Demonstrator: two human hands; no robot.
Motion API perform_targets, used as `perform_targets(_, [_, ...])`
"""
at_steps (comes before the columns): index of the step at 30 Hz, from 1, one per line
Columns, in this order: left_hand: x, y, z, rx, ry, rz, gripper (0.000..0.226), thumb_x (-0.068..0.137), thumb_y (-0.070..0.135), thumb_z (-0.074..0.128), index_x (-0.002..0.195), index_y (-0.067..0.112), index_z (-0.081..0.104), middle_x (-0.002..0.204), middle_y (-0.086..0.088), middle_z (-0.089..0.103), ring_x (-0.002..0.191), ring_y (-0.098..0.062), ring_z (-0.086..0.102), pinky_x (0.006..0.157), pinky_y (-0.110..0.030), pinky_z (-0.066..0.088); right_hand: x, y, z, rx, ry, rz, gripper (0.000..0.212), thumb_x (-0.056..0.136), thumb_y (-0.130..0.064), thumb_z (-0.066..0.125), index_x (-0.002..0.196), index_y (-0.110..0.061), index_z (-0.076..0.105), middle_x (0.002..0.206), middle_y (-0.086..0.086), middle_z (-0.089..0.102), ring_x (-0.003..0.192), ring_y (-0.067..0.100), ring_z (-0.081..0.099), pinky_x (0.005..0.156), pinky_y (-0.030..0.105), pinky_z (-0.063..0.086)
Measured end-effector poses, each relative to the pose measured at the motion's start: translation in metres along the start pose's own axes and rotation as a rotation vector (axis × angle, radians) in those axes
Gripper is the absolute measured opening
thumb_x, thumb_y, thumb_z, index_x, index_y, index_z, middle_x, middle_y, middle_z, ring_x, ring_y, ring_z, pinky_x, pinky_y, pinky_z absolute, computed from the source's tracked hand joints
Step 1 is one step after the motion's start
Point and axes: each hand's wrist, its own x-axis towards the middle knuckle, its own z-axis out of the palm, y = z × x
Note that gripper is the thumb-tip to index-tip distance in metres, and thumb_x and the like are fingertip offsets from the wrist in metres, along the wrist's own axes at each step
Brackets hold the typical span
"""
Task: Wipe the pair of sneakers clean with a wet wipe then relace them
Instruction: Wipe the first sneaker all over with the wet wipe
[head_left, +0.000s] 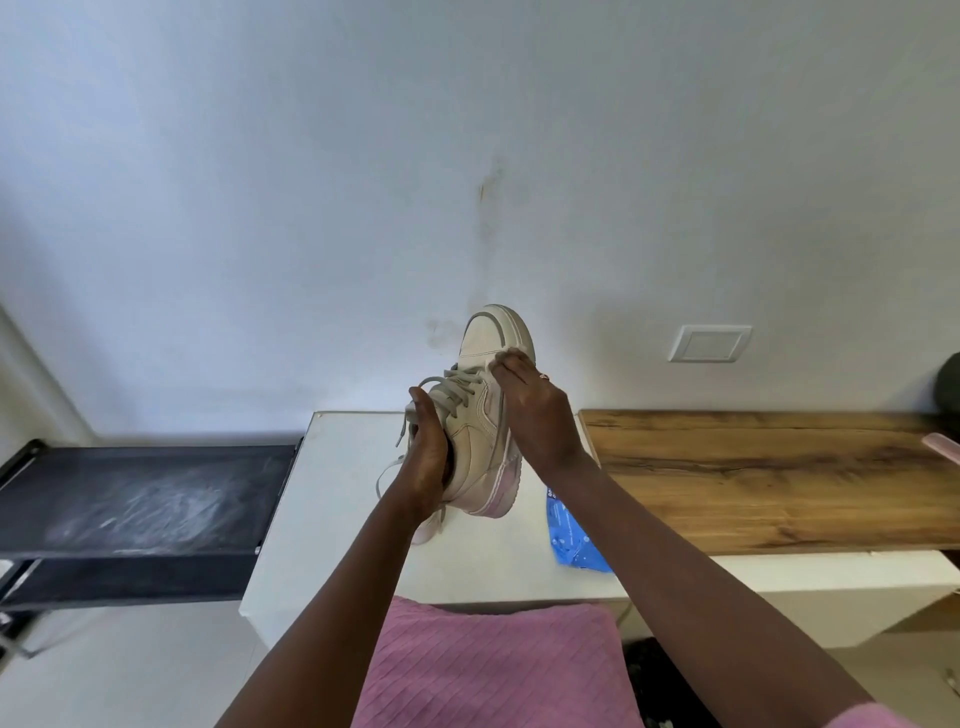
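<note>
Second sneaker (430, 525) mostly hidden behind left wrist, blue wipe pack (571, 535) partly covered by right forearm, its print too small to read, dark round object (948, 384) cut off at right edge, wipe under right hand (540, 415) fingers barely visible

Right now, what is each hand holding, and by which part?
The left hand grips the sneaker at its collar, fingers inside the opening, toe raised. The right hand pinches a white wipe against the upper near the toe.

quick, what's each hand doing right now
Left hand: closed, gripping the raised beige lace-up sneaker at its collar.
Right hand: pinching a white wipe against the sneaker.
</note>
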Motion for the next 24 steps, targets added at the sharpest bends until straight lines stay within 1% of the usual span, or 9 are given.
perform_targets(2, [0.000,-0.002,-0.001,-0.006,-0.016,0.008,0.111,0.056,0.095,0.026,0.135,0.021,0.050,0.127,-0.007,0.062,0.122,-0.022,0.056,0.106,-0.042,0.040,-0.011,-0.008,0.001,0.041,-0.007,0.011,0.035,0.081,-0.003,0.039,0.095,-0.003,0.071,0.099,0.009,0.070,0.095,0.022,0.068,0.063,0.026,0.056])
perform_targets(6, [0.001,-0.004,-0.003,-0.060,-0.027,-0.003,0.102,0.060,0.085,0.021,0.129,0.018,0.054,0.124,-0.010,0.064,0.119,-0.024,0.057,0.107,-0.042,0.039,-0.040,-0.024,0.006,0.169,0.022,0.113,0.027,0.083,-0.006,0.048,0.099,-0.001,0.070,0.103,0.010,0.070,0.076,0.023,0.070,0.059,0.026,0.057])
perform_targets(9, [-0.002,0.001,-0.001,-0.054,-0.022,-0.025,0.101,0.060,0.083,0.021,0.129,0.016,0.054,0.124,-0.010,0.063,0.118,-0.024,0.058,0.107,-0.044,0.039,-0.048,-0.026,0.009,0.152,0.000,0.110,0.030,0.084,-0.008,0.048,0.105,0.000,0.068,0.107,0.013,0.068,0.077,0.026,0.071,0.059,0.031,0.059])
perform_targets(11, [-0.003,0.002,-0.001,-0.059,-0.016,-0.050,0.102,0.062,0.082,0.020,0.133,0.016,0.051,0.125,-0.010,0.063,0.116,-0.023,0.059,0.104,-0.043,0.042,-0.043,-0.025,0.009,0.121,-0.019,0.117,0.029,0.078,0.001,0.059,0.105,0.000,0.068,0.108,0.014,0.068,0.077,0.027,0.070,0.057,0.030,0.059])
perform_targets(14, [-0.001,0.002,0.002,-0.062,-0.004,-0.076,0.090,0.078,0.077,0.011,0.132,0.018,0.052,0.119,-0.007,0.066,0.106,-0.018,0.065,0.086,-0.032,0.053,-0.023,-0.020,0.008,0.139,-0.068,0.179,0.047,0.065,0.016,0.069,0.109,0.003,0.065,0.112,0.017,0.065,0.085,0.030,0.069,0.061,0.035,0.059])
perform_targets(17, [0.000,0.002,0.006,-0.083,-0.010,-0.084,0.076,0.089,0.068,0.006,0.122,0.020,0.055,0.104,-0.002,0.071,0.089,-0.013,0.070,0.070,-0.025,0.057,-0.001,-0.016,0.007,0.135,-0.077,0.250,0.047,0.068,0.020,0.062,0.111,0.001,0.063,0.115,0.016,0.064,0.086,0.032,0.069,0.064,0.038,0.057])
perform_targets(19, [0.003,0.001,0.004,-0.101,-0.004,-0.095,0.074,0.091,0.066,0.007,0.124,0.019,0.054,0.103,-0.003,0.070,0.089,-0.013,0.069,0.069,-0.025,0.056,0.006,-0.015,0.007,0.149,-0.050,0.262,0.042,0.071,0.019,0.058,0.109,0.002,0.064,0.114,0.015,0.065,0.088,0.032,0.068,0.066,0.039,0.057])
perform_targets(21, [0.004,0.001,0.003,-0.110,0.002,-0.093,0.076,0.091,0.066,0.007,0.127,0.018,0.053,0.106,-0.004,0.070,0.093,-0.015,0.068,0.072,-0.027,0.054,0.004,-0.016,0.009,0.163,-0.046,0.244,0.041,0.072,0.019,0.059,0.108,0.002,0.065,0.112,0.016,0.066,0.090,0.031,0.068,0.068,0.039,0.058])
perform_targets(24, [0.004,0.001,0.001,-0.122,0.011,-0.108,0.077,0.091,0.067,0.006,0.123,0.018,0.056,0.105,-0.004,0.071,0.092,-0.015,0.069,0.074,-0.027,0.056,-0.011,-0.021,0.011,0.190,-0.044,0.228,0.042,0.068,0.019,0.064,0.106,0.001,0.067,0.109,0.015,0.067,0.085,0.031,0.069,0.063,0.038,0.059])
